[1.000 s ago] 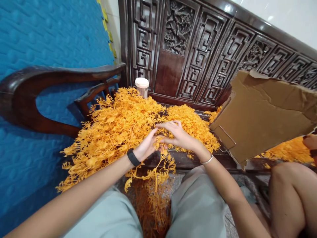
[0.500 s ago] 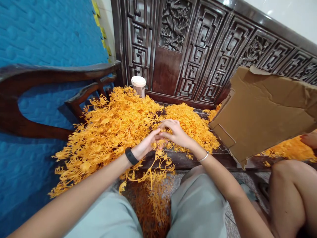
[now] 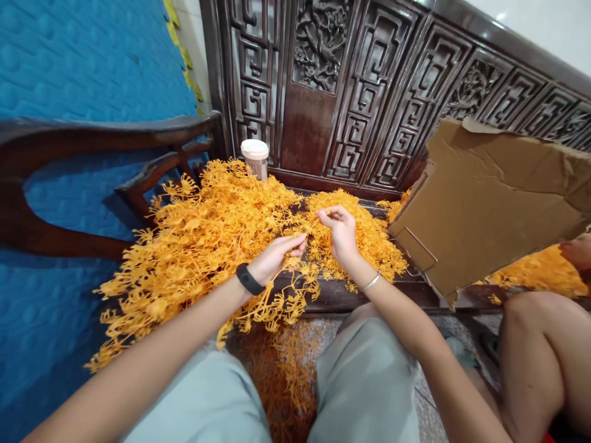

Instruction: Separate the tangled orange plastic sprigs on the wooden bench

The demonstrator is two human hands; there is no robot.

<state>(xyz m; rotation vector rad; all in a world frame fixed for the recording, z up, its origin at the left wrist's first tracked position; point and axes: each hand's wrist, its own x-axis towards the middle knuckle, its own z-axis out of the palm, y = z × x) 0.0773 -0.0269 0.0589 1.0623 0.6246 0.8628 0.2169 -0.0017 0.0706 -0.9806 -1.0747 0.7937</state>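
Note:
My left hand (image 3: pixel 278 255), with a black band at its wrist, is closed on an orange plastic flower sprig (image 3: pixel 292 296) whose branching stems hang below the fingers. My right hand (image 3: pixel 343 235) is raised slightly above and to the right, thumb and fingertips pinched together; what they hold is too small to make out. The fingertips of the two hands are a short gap apart. A big heap of branched orange pieces (image 3: pixel 194 246) lies to the left of my hands. Behind and under my right hand is a lower pile of small loose orange pieces (image 3: pixel 376 237).
A white-lidded tub (image 3: pixel 255 161) stands behind the big heap, against the carved wooden backrest (image 3: pixel 309 129). A cardboard sheet (image 3: pixel 489 203) leans on the bench at right. Beyond it are another person's knee (image 3: pixel 530 351) and more orange pieces. A wooden armrest (image 3: pixel 69 246) bounds the left.
My hands were together, fingers overlapping; they have separated. My right hand has moved right and up, its fingers pinched. My left hand stays low, and the sprig has shifted slightly left.

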